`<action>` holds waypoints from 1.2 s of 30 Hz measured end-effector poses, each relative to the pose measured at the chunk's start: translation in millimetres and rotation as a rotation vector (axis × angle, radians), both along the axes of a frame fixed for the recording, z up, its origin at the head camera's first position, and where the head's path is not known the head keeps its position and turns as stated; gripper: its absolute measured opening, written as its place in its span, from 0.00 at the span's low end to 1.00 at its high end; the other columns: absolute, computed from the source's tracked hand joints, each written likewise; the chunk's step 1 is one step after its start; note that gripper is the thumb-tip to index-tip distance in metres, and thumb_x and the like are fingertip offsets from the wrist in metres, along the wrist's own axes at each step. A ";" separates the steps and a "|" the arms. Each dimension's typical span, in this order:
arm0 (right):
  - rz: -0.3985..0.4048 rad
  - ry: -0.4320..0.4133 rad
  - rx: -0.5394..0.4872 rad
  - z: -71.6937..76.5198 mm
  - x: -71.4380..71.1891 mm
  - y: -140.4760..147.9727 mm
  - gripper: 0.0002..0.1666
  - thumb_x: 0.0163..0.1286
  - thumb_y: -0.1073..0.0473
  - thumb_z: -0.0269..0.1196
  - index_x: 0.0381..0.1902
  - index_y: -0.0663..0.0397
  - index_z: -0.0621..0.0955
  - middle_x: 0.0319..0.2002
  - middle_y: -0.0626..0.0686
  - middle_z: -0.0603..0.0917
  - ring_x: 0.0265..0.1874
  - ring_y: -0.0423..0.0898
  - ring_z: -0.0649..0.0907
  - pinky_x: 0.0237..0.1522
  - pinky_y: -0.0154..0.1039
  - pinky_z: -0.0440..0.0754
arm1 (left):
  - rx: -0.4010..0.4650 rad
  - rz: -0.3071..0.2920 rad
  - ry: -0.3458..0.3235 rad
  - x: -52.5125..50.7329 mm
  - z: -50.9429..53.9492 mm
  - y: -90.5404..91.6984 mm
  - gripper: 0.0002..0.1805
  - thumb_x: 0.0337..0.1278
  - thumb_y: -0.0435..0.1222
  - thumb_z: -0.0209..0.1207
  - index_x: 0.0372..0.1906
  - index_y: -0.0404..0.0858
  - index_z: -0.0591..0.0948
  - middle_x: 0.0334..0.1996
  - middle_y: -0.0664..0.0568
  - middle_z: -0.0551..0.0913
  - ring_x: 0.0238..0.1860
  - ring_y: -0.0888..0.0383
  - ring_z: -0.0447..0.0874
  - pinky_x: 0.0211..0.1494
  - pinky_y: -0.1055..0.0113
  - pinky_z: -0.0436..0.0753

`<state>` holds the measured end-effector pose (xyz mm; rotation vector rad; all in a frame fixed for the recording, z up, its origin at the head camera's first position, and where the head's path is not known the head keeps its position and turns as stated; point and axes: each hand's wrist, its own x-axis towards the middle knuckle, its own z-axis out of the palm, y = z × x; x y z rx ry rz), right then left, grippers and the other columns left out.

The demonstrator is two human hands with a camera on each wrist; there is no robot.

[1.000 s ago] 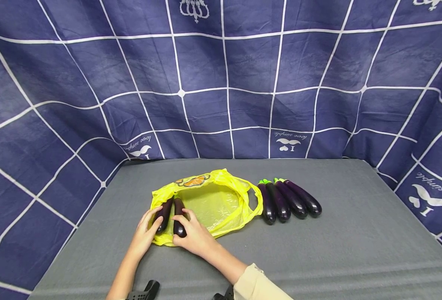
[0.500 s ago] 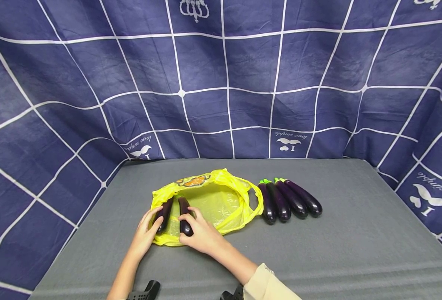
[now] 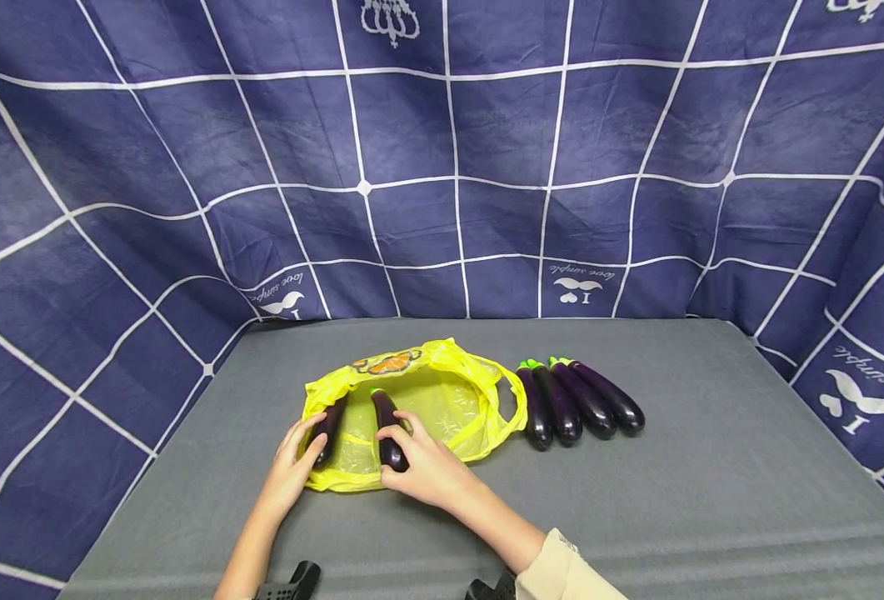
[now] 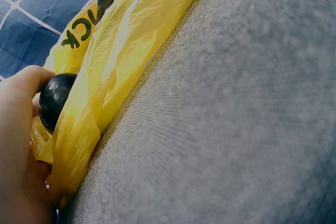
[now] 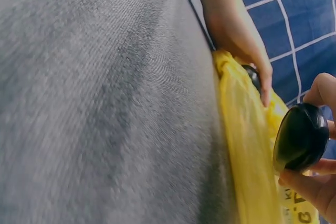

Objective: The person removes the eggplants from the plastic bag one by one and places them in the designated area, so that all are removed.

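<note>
A yellow plastic bag [image 3: 442,408] lies with its mouth spread wide on the grey surface. At its left side my left hand [image 3: 287,467] grips the rounded end of a dark purple eggplant [image 3: 331,433] lying in the bag; the left wrist view shows that eggplant's end [image 4: 56,100] beside the thumb. My right hand [image 3: 430,467] pinches a second eggplant [image 3: 385,411] between thumb and fingers at the bag's mouth, its green stem end pointing away from me. In the right wrist view this eggplant [image 5: 300,137] appears end-on, over the bag's edge.
Several more eggplants [image 3: 580,404] lie side by side to the right of the bag, near its handle loop [image 3: 515,400]. Behind the grey table [image 3: 696,500] hangs a blue checked cloth [image 3: 501,208], which also runs along both sides.
My right hand has moved to the right with its eggplant, away from the other eggplant, widening the gap between them. My left hand has stayed in place.
</note>
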<state>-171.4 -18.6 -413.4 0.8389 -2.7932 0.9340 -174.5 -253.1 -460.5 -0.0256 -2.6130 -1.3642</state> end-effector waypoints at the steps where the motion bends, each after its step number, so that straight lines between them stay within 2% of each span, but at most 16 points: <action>1: 0.004 -0.001 -0.002 1.6 0.8 2.2 0.23 0.52 0.50 0.59 0.49 0.36 0.74 0.62 0.49 0.66 0.33 0.47 0.81 0.32 0.32 0.76 | 0.000 0.001 -0.001 0.1 0.0 0.1 0.23 0.65 0.45 0.47 0.61 0.40 0.68 0.65 0.38 0.60 0.67 0.39 0.52 0.62 0.38 0.54; 14: 0.056 0.012 0.002 17.4 10.7 32.8 0.23 0.53 0.52 0.59 0.50 0.35 0.73 0.62 0.48 0.65 0.35 0.44 0.80 0.33 0.31 0.75 | 0.007 0.001 -0.030 0.7 0.4 -0.1 0.24 0.65 0.47 0.46 0.62 0.42 0.66 0.66 0.39 0.57 0.68 0.38 0.50 0.62 0.37 0.53; 19: 0.041 -0.008 0.005 19.7 16.1 48.5 0.23 0.54 0.51 0.59 0.50 0.32 0.73 0.63 0.46 0.64 0.38 0.43 0.79 0.35 0.32 0.75 | -0.001 0.007 -0.035 0.9 0.2 0.6 0.24 0.65 0.47 0.46 0.62 0.42 0.66 0.67 0.38 0.57 0.68 0.38 0.50 0.62 0.37 0.53; 24: 0.016 0.012 -0.005 19.2 20.6 65.3 0.23 0.54 0.51 0.59 0.50 0.31 0.73 0.62 0.46 0.65 0.43 0.44 0.79 0.39 0.36 0.77 | 0.001 0.009 -0.054 0.7 0.2 0.5 0.25 0.65 0.48 0.46 0.63 0.42 0.66 0.67 0.39 0.56 0.69 0.38 0.49 0.63 0.36 0.52; 32: -0.041 0.025 -0.014 19.9 24.7 91.8 0.25 0.53 0.52 0.61 0.51 0.32 0.73 0.62 0.43 0.65 0.37 0.42 0.80 0.35 0.35 0.75 | -0.005 0.018 -0.036 1.2 0.2 1.0 0.24 0.65 0.47 0.47 0.62 0.42 0.66 0.67 0.39 0.57 0.68 0.38 0.50 0.63 0.37 0.53; 36: -0.069 0.035 -0.027 20.7 26.0 105.2 0.25 0.53 0.51 0.63 0.50 0.32 0.73 0.63 0.42 0.65 0.43 0.43 0.79 0.38 0.39 0.77 | -0.005 0.018 -0.045 0.7 0.2 1.3 0.24 0.65 0.47 0.47 0.63 0.42 0.66 0.67 0.39 0.56 0.68 0.38 0.49 0.62 0.36 0.52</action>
